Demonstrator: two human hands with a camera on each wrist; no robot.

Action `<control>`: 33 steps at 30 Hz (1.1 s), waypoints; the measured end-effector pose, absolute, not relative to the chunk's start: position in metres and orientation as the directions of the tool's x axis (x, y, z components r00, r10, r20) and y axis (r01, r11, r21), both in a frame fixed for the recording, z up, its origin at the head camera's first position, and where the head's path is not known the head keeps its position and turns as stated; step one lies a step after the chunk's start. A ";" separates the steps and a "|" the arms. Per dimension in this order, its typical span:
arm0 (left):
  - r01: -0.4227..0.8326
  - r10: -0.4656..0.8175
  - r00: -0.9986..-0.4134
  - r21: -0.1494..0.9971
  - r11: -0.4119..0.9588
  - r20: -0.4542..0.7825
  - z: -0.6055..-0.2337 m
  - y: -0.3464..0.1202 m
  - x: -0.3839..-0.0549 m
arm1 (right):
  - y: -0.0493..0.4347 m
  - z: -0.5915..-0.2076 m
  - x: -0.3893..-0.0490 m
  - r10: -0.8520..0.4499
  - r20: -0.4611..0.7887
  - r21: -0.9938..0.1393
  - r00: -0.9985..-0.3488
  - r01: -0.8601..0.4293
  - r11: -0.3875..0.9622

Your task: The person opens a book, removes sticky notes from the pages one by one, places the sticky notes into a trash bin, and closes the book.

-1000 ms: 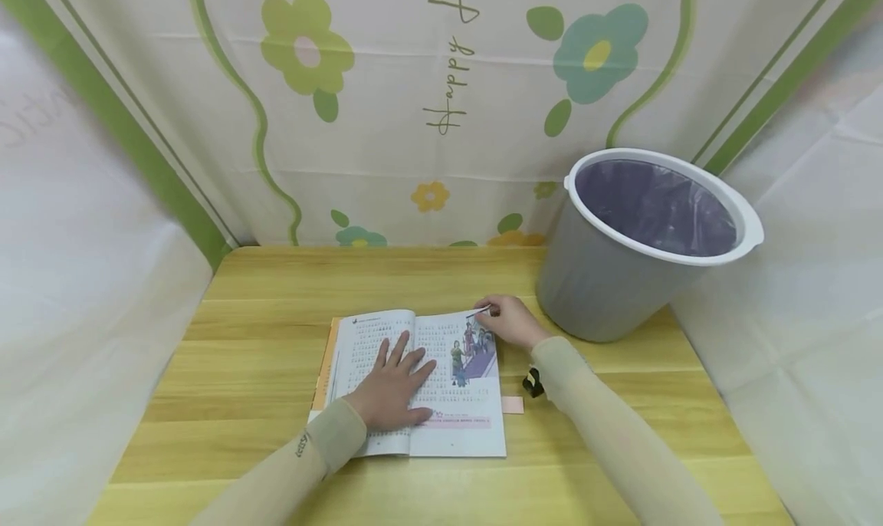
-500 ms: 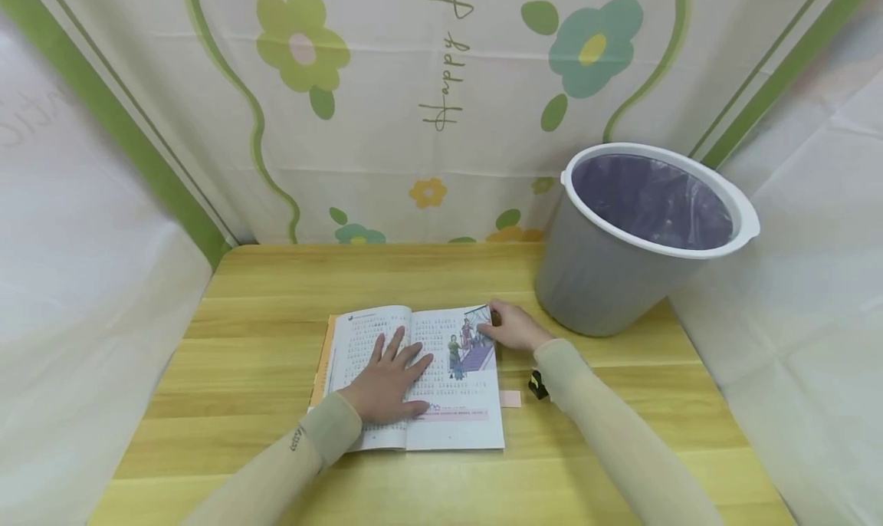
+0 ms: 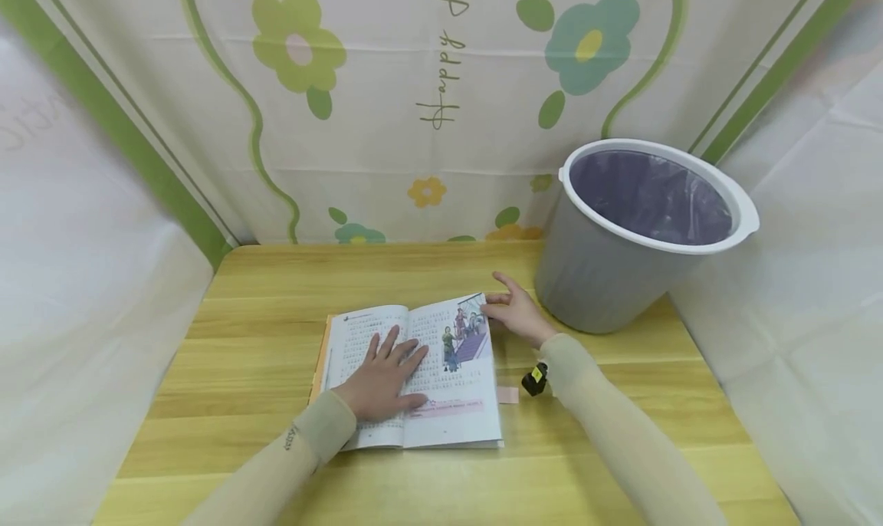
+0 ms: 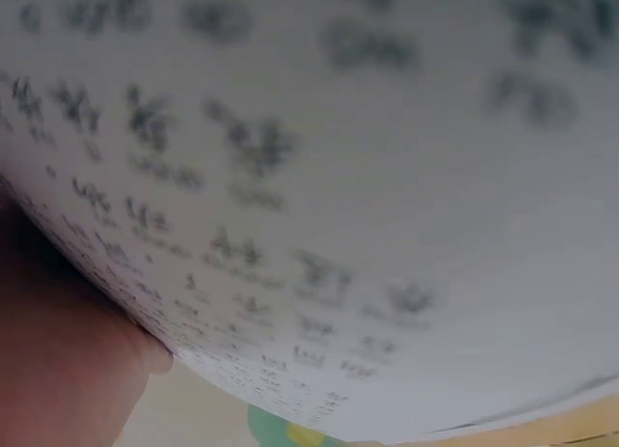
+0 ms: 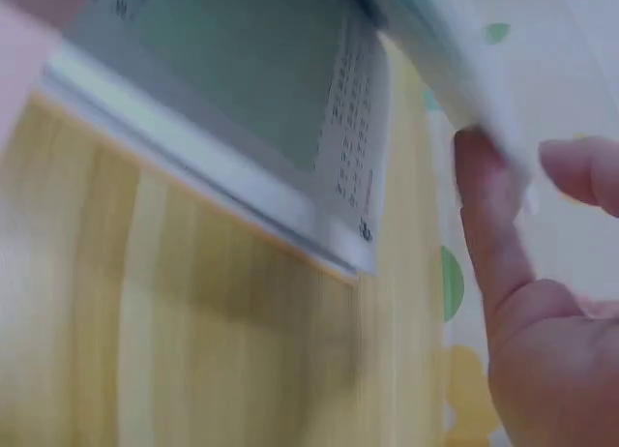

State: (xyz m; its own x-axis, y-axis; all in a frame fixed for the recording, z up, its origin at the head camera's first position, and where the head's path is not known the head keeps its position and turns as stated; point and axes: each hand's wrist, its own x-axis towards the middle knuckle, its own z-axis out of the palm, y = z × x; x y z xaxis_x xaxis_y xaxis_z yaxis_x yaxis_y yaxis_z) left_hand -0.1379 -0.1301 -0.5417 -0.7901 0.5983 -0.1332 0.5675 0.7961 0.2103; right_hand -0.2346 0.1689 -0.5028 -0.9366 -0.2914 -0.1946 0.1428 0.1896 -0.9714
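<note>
An open book [image 3: 455,430] with printed text lies on the wooden table. My left hand [image 3: 379,384] rests on it with fingers spread, across the left page and the fold. At the top right corner of the right page, my right hand [image 3: 520,315] touches the raised leaf near a colour illustration [image 3: 465,334]. In the right wrist view, one finger [image 5: 488,191] meets the edge of the lifted leaf [image 5: 455,60], while another digit stands apart from it. Green and white pages [image 5: 251,70] show beneath. The left wrist view holds a blurred, curved page [image 4: 387,176] close up.
A grey bin [image 3: 600,281] with a white rim and a purple liner stands at the back right of the table [image 3: 262,281]. A pink slip [image 3: 508,395] sticks out at the book's right edge. Beside the right sleeve is a small black-and-yellow object [image 3: 534,379].
The right hand held the page corner earlier; now its fingers have spread and the right leaf has risen, tilting toward the left. The left hand stays on the book.
</note>
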 end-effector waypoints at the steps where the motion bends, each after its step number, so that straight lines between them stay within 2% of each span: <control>1: 0.567 0.599 -0.790 0.216 0.795 -0.131 -0.541 -0.131 -0.138 | 0.168 -0.501 -0.233 -0.296 -0.213 -0.974 -0.931 0.178 0.142; 7: 0.552 0.604 -0.785 0.288 0.782 -0.137 -0.535 -0.139 -0.140 | 0.162 -0.505 -0.226 -0.303 -0.228 -0.974 -0.925 0.221 0.057; 12: 0.506 0.585 -0.793 0.351 0.788 -0.171 -0.530 -0.144 -0.141 | 0.152 -0.496 -0.212 -0.289 -0.192 -0.981 -0.938 0.194 0.020; 21: 0.465 0.561 -0.808 0.391 0.794 -0.179 -0.520 -0.147 -0.138 | 0.139 -0.496 -0.172 -0.389 -0.191 -0.977 -0.901 0.135 0.168; 26: 0.448 0.517 -0.851 0.389 0.805 -0.092 -0.510 -0.160 -0.135 | 0.139 -0.501 -0.160 -0.372 -0.180 -0.969 -0.911 0.101 0.223; 29: 0.338 0.398 -0.915 0.411 0.847 -0.066 -0.505 -0.176 -0.137 | 0.137 -0.499 -0.153 -0.372 -0.158 -0.976 -0.914 0.087 0.201; 33: 0.048 0.153 -0.978 0.559 0.828 -0.143 -0.504 -0.198 -0.141 | 0.132 -0.496 -0.145 -0.394 -0.149 -0.979 -0.907 0.081 0.185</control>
State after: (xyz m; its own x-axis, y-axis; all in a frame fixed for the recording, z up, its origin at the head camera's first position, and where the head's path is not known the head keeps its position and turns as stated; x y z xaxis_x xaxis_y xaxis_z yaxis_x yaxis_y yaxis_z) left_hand -0.1411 -0.1975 -0.5041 -0.9779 0.1528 -0.1426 0.0477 0.8276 0.5593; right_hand -0.1452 0.1319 -0.4961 -0.9067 -0.3944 -0.1493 0.0806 0.1854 -0.9794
